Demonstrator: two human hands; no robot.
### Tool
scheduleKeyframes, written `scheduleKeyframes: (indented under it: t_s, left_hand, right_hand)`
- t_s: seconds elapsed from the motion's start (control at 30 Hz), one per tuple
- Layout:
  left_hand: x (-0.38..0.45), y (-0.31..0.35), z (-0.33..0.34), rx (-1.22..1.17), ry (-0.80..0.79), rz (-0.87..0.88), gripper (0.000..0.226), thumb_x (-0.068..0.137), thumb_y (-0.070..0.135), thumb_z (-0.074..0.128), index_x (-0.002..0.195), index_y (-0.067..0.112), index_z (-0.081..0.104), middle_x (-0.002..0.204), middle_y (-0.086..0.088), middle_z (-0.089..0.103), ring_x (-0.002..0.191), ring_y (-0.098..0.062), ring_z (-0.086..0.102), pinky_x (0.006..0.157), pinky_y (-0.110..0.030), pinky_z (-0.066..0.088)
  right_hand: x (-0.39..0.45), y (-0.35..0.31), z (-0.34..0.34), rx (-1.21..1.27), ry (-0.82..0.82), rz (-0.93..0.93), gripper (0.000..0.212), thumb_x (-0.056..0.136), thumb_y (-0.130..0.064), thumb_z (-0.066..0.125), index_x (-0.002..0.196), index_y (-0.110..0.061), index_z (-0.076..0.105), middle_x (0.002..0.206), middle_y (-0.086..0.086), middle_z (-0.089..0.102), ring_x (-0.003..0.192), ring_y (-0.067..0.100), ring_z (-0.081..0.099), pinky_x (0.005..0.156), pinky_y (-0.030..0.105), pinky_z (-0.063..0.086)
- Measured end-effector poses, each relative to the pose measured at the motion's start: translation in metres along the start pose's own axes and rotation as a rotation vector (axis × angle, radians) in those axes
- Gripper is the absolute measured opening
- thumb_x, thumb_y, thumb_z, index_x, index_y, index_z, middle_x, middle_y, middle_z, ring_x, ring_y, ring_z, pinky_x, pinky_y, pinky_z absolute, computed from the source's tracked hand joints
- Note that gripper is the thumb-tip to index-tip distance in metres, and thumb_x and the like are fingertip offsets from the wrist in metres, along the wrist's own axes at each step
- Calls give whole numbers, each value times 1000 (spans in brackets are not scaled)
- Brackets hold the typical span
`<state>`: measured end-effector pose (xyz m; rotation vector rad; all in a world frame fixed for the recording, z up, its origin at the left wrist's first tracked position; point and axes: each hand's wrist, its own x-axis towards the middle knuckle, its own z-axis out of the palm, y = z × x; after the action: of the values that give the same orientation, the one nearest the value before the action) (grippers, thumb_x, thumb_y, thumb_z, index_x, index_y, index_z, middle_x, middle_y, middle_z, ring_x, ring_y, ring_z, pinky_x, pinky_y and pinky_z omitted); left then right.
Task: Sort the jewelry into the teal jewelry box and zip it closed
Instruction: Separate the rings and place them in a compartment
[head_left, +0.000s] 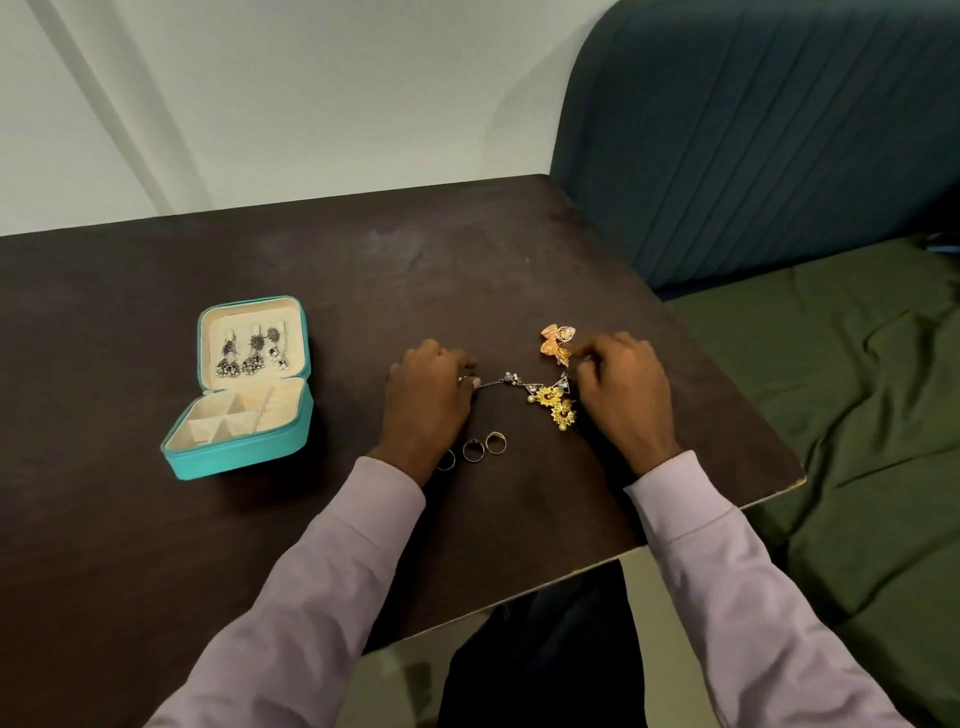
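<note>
The teal jewelry box (236, 457) lies open at the left of the dark table, with several silver earrings (253, 351) hung in its lid and cream compartments below. My left hand (426, 397) pinches one end of a thin silver chain piece (501, 381). My right hand (621, 384) has its fingers curled by the gold earrings (555, 340), touching one; whether it grips it is unclear. Yellow earrings (557, 404) lie between my hands. Three rings (474, 449) sit near my left wrist.
The dark table (311, 260) ends in an edge to the right and front. A teal padded headboard (753, 130) and green bedding (857, 389) lie beyond the right edge. A pale wall stands behind.
</note>
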<state>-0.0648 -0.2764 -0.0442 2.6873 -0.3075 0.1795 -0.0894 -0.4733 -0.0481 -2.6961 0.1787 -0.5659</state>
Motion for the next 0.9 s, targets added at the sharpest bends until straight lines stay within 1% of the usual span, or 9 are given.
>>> scheduleKeyframes:
  t_s: [0.1,0.23,0.33,0.43,0.53,0.6,0.73,0.83,0.9]
  left_hand:
    - [1,1,-1,2,-15,14,27,89,32,56,114,24,64,108,-6,57,104,-26,52,86,-36,39]
    - [3,1,1,20,-66,23,22,90,29,55,108,25,67,105,-7,58,102,-27,53,83,-34,39]
    - [4,-2,2,-15,-99,20,20,90,25,54,105,25,68,104,-8,59,100,-26,54,85,-35,40]
    - [7,-6,3,-60,-134,27,19,90,22,54,102,24,69,100,-9,59,96,-26,55,84,-35,42]
    - [9,-9,5,-97,-149,34,18,90,20,51,96,22,68,95,-9,60,92,-26,56,77,-33,43]
    - [9,-8,6,-106,-145,33,20,91,20,49,99,21,67,97,-9,60,93,-26,55,75,-31,41]
    - [9,-6,6,-104,-155,32,24,94,21,48,110,19,66,106,-11,58,99,-25,53,80,-31,39]
    - [9,-6,7,-125,-162,36,24,93,22,51,111,20,66,107,-10,60,100,-23,53,79,-27,37]
    - [7,-5,4,-151,-125,19,25,92,23,53,113,19,66,106,-10,57,100,-23,53,77,-23,33]
  right_hand:
    - [1,9,-1,14,-36,16,20,85,-14,48,91,-12,67,92,10,62,87,29,53,72,34,41]
    - [10,15,0,19,-87,-13,27,91,-17,45,110,-16,65,103,8,62,94,25,52,77,33,42]
    - [20,15,1,17,-196,-54,31,93,-19,49,123,-22,59,110,9,58,101,25,51,82,35,44]
    - [25,14,3,0,-266,-92,25,92,-20,54,115,-22,64,104,10,57,98,26,52,81,38,47]
    - [22,15,2,-2,-278,-112,15,91,-22,55,100,-16,66,96,7,56,94,23,50,71,31,41]
    - [19,13,0,30,-289,-146,12,91,-22,56,96,-17,66,92,3,55,91,19,49,70,28,36]
    - [17,6,-5,199,-317,-135,12,91,-21,58,94,-17,68,91,-3,57,82,9,50,70,24,36]
    - [17,1,-13,323,-265,-69,10,90,-20,59,91,-18,68,87,-7,58,75,3,53,67,20,39]
    - [16,-3,-17,443,-243,-30,9,89,-19,61,89,-17,69,86,-8,64,75,4,57,67,20,43]
